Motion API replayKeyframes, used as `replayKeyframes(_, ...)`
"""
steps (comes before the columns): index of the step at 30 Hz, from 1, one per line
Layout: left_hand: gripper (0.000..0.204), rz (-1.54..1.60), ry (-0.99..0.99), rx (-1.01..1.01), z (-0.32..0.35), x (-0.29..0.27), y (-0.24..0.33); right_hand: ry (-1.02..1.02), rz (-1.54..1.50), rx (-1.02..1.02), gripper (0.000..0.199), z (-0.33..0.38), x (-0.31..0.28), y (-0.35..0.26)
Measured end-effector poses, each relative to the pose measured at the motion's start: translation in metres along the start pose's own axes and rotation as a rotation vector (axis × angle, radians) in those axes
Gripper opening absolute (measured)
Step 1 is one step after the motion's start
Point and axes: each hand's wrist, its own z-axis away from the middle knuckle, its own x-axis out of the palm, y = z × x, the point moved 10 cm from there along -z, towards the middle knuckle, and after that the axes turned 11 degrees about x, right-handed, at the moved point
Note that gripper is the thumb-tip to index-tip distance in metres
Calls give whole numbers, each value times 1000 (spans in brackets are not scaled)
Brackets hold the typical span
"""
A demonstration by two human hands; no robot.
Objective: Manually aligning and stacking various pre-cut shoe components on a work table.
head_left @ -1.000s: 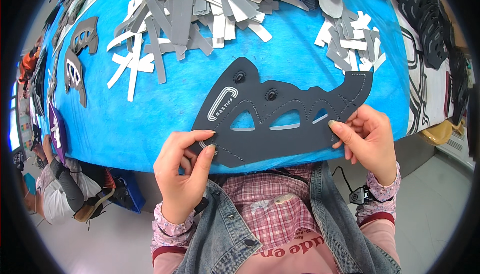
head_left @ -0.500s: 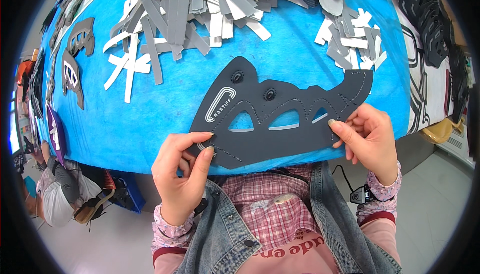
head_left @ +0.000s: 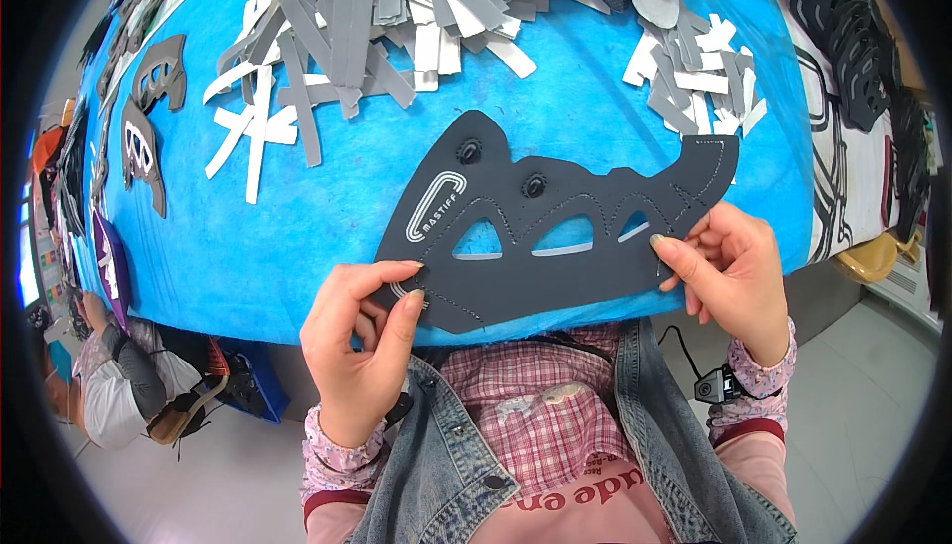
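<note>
A flat black cut-out piece (head_left: pixel 555 232), with three openings, two round snaps and a white oval outline, lies at the near edge of a blue cloth-covered table (head_left: pixel 297 246). My left hand (head_left: pixel 362 346) pinches its lower left corner between thumb and fingers. My right hand (head_left: pixel 729 271) grips its right edge below the upturned tip. Both hands hold the piece flat over the table edge.
Heaps of grey and white strips (head_left: pixel 367 28) lie further back, with a smaller pile (head_left: pixel 694 73) at the right. More dark cut-out pieces (head_left: pixel 149 118) line the left edge, and black stacked parts (head_left: pixel 863 38) sit at the far right. Another person (head_left: pixel 119 385) sits low at the left.
The black piece and both hands have stayed almost where they were; the view has shifted slightly. My grips have not altered.
</note>
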Motion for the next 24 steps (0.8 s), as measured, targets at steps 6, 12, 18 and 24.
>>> replayKeyframes(6, 21, -1, 7, -1, 1, 0, 0, -6, 8, 13, 27, 0, 0, 1)
replayKeyframes(12, 21, -10, 1, 6, 0, 2, 2, 9, 17, -4, 25, 0, -1, 0)
replayKeyframes(18, 21, -39, 5, 34, 0, 1, 4, 27, 54, -16, 25, 2, 2, -7)
replayKeyframes(24, 23, -60, 12, 43, 0, 1, 7, 212, 360, -284, 24, 12, -6, -23)
